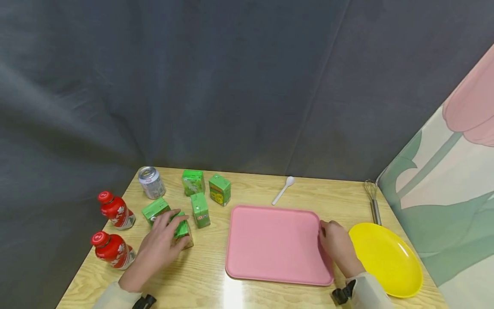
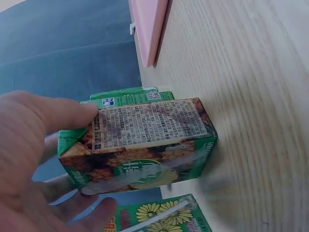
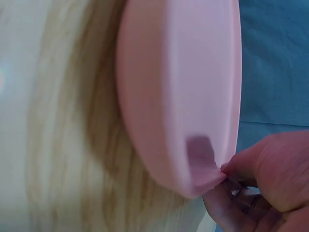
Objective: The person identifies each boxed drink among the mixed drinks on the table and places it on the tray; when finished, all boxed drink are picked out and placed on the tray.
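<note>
Head view. Nearest, along the bottom: cream sleeves [image 1: 117, 297] and black wrist straps [image 1: 342, 293] over a pale wood-grain tabletop [image 1: 193, 274]; white streak of glare [image 1: 233, 294] at bottom centre.

At right, right hand [image 1: 339, 246] drawn into a pinch on the right rim of a pink tray [image 1: 275, 244]. Tray shallow, mid-table; in the right wrist view, shadow beneath it on brown-streaked grain. Cannot tell whether fully down on the wood. Farther right, glossy yellow plate [image 1: 386, 259] near the table's right edge.

At left, left hand [image 1: 160, 246] partly closed round a green juice box [image 1: 181, 231], thumb against a printed side, other fingers loosely round behind. Juice box left of the tray, well apart from it; cannot tell about contact with the wood. By the left table edge, two red-capped bottles [image 1: 115, 251], one beyond the other.

Farther back: four more green cartons [image 1: 200, 210], nearest one just beside the left hand. Silver can [image 1: 152, 182] in the back-left corner; white spoon [image 1: 283, 191] aslant beyond the tray; wire whisk [image 1: 373, 201] at back right, handle toward the plate.

Room: dark blue-grey curtain [image 1: 247, 86] behind and down the left, soft folds, long seam right of centre. At far right, floral panel [image 1: 455, 193], pink petals and green leaves on cream, close along the table edge.
</note>
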`<state>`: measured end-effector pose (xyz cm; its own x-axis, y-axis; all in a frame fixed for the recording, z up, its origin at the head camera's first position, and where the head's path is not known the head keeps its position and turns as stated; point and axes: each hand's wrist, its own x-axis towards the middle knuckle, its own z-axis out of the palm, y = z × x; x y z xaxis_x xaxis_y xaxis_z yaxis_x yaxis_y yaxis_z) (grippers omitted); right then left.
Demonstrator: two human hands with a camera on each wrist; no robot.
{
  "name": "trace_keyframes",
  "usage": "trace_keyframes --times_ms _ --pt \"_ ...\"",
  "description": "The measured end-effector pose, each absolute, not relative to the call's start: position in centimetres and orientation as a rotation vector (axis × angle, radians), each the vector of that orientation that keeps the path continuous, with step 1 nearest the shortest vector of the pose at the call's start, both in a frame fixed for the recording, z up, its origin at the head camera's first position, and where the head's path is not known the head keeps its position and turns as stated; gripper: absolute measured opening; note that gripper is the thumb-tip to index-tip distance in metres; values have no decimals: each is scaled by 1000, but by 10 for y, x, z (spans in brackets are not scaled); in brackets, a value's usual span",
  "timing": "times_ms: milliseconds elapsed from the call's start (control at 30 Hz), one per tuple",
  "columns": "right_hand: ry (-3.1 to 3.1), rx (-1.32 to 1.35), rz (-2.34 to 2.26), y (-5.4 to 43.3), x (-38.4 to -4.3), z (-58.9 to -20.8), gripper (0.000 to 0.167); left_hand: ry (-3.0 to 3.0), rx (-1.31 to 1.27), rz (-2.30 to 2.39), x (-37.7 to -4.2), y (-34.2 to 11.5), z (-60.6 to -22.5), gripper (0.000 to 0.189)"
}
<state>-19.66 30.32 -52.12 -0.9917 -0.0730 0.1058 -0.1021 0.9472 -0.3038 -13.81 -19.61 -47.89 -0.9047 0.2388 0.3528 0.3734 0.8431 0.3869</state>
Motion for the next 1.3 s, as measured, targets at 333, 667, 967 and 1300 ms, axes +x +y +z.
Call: trace_keyframes --times_ms 333,667,967,1300 --pt "-3005 164 454 303 -197 -521 7 -2648 -320 -815 -133 -190 -493 51" --pt "-2970 198 442 307 -198 -525 7 -2620 -321 -755 -131 -187 -497 51" --pt "-2972 209 455 307 -200 -523 8 -2500 -398 -775 -123 -192 -494 49" --pt "-2966 200 504 308 -199 -525 18 -2586 -613 -857 -124 -181 -488 49"
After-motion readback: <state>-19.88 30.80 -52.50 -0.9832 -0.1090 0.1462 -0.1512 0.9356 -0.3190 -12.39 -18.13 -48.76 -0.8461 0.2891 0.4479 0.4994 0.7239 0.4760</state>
